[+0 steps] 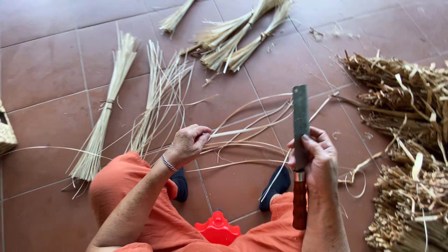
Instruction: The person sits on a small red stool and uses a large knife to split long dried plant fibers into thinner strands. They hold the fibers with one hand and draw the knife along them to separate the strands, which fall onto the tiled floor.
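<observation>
left hand (187, 143) pinching a pale cane strip (242, 132), right hand (317, 161) gripping a wood-handled knife (300, 154), red tiled floor (42, 70)

We see a terracotta tiled floor (42, 70) bearing tied reed bundles (105, 107), loose cane strips (161, 93), and heaped shavings (410, 154).
</observation>
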